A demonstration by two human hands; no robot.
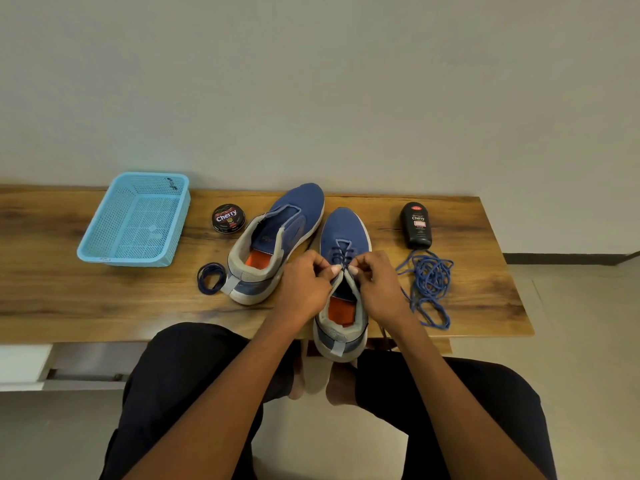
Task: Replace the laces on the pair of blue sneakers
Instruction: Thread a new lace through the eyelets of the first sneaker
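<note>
A wooden bench (104, 306) stands against a pale wall; at its left end sits a light blue perforated basket (135, 220), and just right of that a round black tin of polish (228, 218); a coiled dark lace (210, 277) lies near the heel of the left sneaker (277, 237), which is tilted on its side with no lace in it. The right sneaker (344, 271) stands upright beside it, its heel overhanging the near edge; further right a black bottle (416, 225) lies flat, with a tangled blue lace (429, 285) just in front of it.

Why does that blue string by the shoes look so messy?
The lighter blue lace lies in a loose tangle on the table, below the black bottle. The dark lace left of the unlaced sneaker is neatly coiled.
</note>
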